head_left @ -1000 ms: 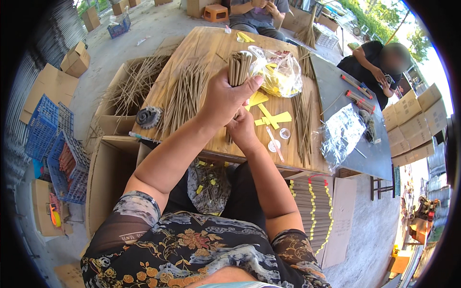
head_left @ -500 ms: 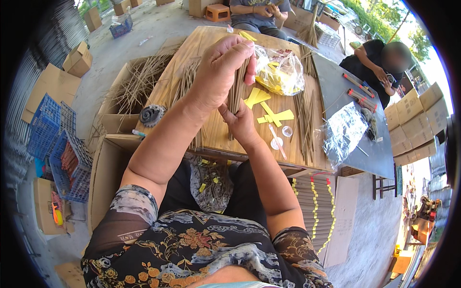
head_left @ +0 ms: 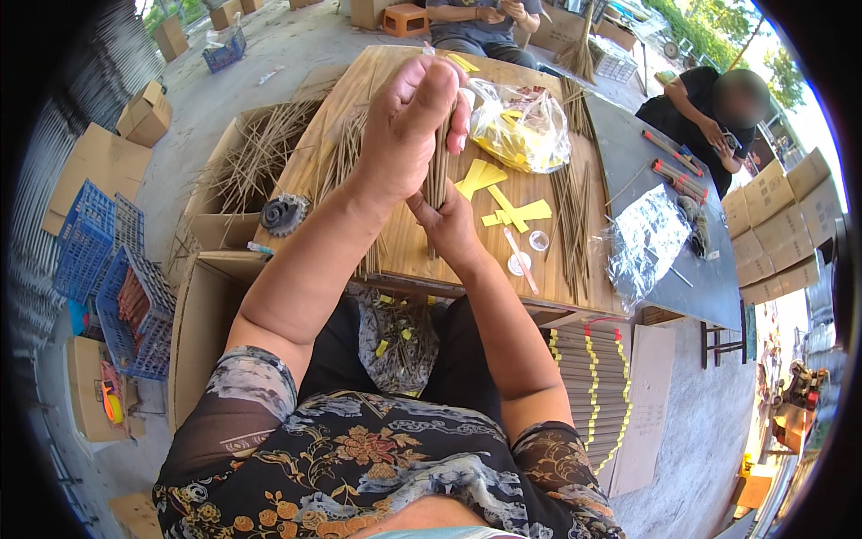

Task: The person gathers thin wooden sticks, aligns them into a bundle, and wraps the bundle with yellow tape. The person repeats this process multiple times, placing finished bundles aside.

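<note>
Clear plastic bag (head_left: 521,126) of yellow strips on the wooden table (head_left: 359,117). Loose yellow paper strips (head_left: 503,202) beside it. Blue crates (head_left: 112,287) left; cardboard boxes (head_left: 781,225) stacked right.

Bright daylight falls on my left hand (head_left: 409,126); beyond it, sunlight glares at the upper right. Edges bend and blacken at the fisheye rim.

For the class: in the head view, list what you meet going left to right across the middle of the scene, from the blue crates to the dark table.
blue crates → open cardboard box of sticks → bundle of sticks held in both hands → yellow paper strips → clear plastic sheet on the dark table
</note>
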{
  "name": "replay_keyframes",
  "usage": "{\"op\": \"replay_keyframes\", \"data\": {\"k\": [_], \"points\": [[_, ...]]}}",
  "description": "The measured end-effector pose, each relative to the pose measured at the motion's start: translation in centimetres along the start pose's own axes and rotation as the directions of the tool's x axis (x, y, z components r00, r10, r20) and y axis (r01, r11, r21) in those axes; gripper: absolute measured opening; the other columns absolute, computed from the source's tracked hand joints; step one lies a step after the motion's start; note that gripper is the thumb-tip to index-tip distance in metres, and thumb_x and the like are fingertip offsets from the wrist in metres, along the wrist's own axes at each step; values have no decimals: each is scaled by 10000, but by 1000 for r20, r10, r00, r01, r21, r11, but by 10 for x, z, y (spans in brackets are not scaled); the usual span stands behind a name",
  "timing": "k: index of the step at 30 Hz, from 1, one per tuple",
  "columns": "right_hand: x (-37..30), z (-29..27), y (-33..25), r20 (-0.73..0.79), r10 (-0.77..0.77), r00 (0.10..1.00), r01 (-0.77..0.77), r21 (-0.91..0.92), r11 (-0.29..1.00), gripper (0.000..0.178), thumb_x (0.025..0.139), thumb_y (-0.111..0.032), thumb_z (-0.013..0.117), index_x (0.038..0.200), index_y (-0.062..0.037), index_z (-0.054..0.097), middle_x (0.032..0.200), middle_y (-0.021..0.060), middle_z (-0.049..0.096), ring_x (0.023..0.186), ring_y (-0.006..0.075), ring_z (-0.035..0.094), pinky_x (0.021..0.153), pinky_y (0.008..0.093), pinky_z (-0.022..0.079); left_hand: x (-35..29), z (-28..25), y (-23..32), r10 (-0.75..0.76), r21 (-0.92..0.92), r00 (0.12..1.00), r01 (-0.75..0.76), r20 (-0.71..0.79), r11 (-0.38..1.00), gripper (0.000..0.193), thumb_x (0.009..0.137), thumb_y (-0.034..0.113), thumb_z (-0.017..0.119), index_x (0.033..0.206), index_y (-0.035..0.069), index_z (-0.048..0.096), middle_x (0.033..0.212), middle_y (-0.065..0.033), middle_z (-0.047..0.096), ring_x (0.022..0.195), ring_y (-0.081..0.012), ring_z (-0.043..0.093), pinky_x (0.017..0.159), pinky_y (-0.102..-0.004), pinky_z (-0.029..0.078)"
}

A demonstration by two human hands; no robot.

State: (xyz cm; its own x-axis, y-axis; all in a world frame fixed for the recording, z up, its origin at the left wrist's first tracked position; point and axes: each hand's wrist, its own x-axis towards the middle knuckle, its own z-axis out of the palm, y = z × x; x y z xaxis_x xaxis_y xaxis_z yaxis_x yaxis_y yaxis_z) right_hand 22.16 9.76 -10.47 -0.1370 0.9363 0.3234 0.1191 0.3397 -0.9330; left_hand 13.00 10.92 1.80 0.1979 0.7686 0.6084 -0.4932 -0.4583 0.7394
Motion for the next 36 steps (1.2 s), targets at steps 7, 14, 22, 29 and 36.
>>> {"op": "replay_keyframes", "data": {"k": [7,14,22,29,36], "points": [[-3,0,3,-24,-136,990,137,53,989,178,824,-128,596,944,-13,531,792,101,584,756,157,546,704,289,446,-17,8,-8,-93,192,988,116,-124,974,233,756,134,695,893,41,530,616,23,495,515,-46,469,460,-189,378],[-4,3,6,-43,-257,965,256,-29,966,239,797,-98,606,1009,-22,529,888,110,605,842,201,584,743,295,449,-31,-2,-26,-231,204,963,255,-136,945,220,788,184,671,673,83,513,559,26,479,483,-49,446,461,-187,362],[-16,11,-1,-91,-250,964,254,27,967,207,783,-108,617,953,-12,551,858,101,611,828,188,586,736,296,450,-40,9,-17,-199,239,960,243,-195,940,327,811,242,651,587,104,458,487,35,440,419,-44,408,402,-188,325],[-70,18,-8,-40,-2,999,-2,-87,996,248,769,-182,639,918,-3,554,677,128,584,652,178,593,622,311,467,-60,37,43,-109,191,977,144,-181,971,315,820,231,643,611,92,452,483,36,409,390,-39,380,361,-190,304],[-127,-5,4,100,175,980,-121,-402,908,230,778,-199,633,891,-3,590,722,161,609,672,227,610,633,330,476,-77,54,119,-115,144,981,138,-153,980,299,815,241,647,640,75,470,474,30,395,368,-52,372,346,-195,290]]}}
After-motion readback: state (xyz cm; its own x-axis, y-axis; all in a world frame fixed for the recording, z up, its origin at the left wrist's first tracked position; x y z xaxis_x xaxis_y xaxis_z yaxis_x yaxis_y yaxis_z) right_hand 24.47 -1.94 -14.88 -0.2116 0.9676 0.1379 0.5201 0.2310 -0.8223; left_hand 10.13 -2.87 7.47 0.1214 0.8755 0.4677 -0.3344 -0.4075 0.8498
